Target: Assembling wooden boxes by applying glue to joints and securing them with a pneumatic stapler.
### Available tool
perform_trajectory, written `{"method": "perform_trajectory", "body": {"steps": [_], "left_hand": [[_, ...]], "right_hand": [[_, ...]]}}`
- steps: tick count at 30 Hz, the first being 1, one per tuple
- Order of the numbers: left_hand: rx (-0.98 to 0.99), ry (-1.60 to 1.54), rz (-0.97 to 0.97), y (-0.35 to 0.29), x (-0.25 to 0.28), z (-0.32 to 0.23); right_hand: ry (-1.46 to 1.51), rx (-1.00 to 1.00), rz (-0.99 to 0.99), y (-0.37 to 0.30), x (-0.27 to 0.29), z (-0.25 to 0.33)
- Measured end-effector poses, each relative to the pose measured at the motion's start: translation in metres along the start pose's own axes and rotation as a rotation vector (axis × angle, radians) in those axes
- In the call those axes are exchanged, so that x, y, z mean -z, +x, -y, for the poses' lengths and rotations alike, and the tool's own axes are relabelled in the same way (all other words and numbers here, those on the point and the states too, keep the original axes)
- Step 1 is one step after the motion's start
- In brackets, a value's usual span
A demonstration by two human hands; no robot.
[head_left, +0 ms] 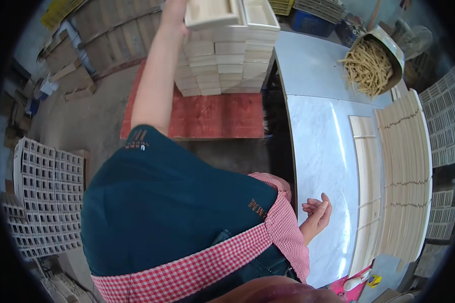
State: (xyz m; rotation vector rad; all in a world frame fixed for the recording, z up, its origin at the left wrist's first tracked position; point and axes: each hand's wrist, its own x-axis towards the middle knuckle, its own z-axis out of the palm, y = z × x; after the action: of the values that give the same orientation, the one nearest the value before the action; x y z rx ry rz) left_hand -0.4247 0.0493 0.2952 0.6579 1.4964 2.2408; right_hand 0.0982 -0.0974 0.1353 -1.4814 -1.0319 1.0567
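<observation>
My left arm reaches up to the top of the picture, where my left hand (175,16) is closed on the side of a pale wooden box (213,22). The box is shallow and rectangular, with its hollow side up. It is over the near left part of a stack of similar wooden boxes (230,65); whether it touches the stack I cannot tell. The top edge of the picture cuts off part of my left hand. My right hand (317,214) is beside the edge of the white table (313,146), its fingers loosely bent and apart, holding nothing.
The stack stands on a red board (212,118). On the table lie flat wooden strips (367,166) and a long row of thin wooden pieces (404,177). A container of tan strips (370,65) stands at the far right. Piled white frames (50,197) are at left.
</observation>
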Motion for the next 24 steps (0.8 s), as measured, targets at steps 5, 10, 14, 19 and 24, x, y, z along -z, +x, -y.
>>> {"method": "perform_trajectory", "body": {"steps": [5,10,14,19,24], "left_hand": [[0.166,0.274,-0.09,0.103,0.085,0.058],[0.197,0.378,-0.145,0.098,0.07,0.074],[0.161,0.441,-0.209,0.069,0.053,0.072],[0.104,0.52,-0.29,0.031,0.042,0.059],[0.047,0.622,-0.379,0.005,0.036,0.045]], "right_hand": [[-0.046,-0.049,0.122,0.0,-0.006,-0.008],[-0.084,-0.083,0.114,-0.003,-0.01,-0.011],[-0.096,-0.106,0.102,-0.004,-0.011,-0.012],[-0.118,-0.115,0.119,0.0,-0.012,-0.011],[-0.134,-0.137,0.159,-0.001,-0.015,-0.011]]}}
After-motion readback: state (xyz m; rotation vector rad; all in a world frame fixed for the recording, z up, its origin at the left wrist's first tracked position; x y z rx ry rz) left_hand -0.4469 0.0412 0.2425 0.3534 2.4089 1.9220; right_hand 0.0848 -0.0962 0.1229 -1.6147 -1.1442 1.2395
